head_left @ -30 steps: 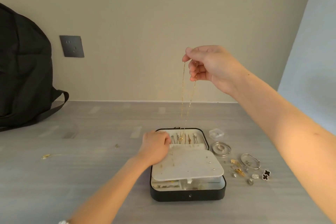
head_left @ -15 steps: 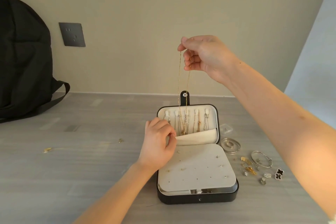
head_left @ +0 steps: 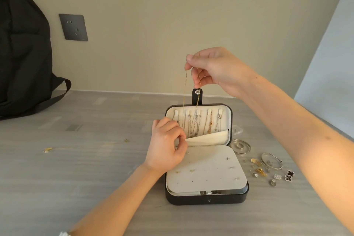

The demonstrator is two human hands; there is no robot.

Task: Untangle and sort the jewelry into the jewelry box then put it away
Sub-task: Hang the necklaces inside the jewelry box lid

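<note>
A black jewelry box (head_left: pixel 206 198) stands open on the grey table, its lid upright with several chains hanging from white hooks. My right hand (head_left: pixel 216 69) is raised above the lid and pinches a thin gold necklace (head_left: pixel 184 94), which dangles down into the lid's cream pocket (head_left: pixel 208 138). My left hand (head_left: pixel 166 145) pinches the pocket's left edge and pulls it open. A grey earring panel (head_left: pixel 208 170) with small studs covers the box's lower half.
Loose jewelry lies right of the box: a clear round case (head_left: pixel 240 146), a silver bangle (head_left: pixel 272 161), gold pieces (head_left: pixel 259 170) and black clover earrings (head_left: pixel 289 175). A gold chain (head_left: pixel 86 145) lies at the left. A black backpack (head_left: pixel 23 53) leans on the wall beside a socket (head_left: pixel 73 27).
The lid has swung from lying flat to upright. My right hand has lowered the gold necklace toward the lid, and my left hand now pulls the pocket edge open.
</note>
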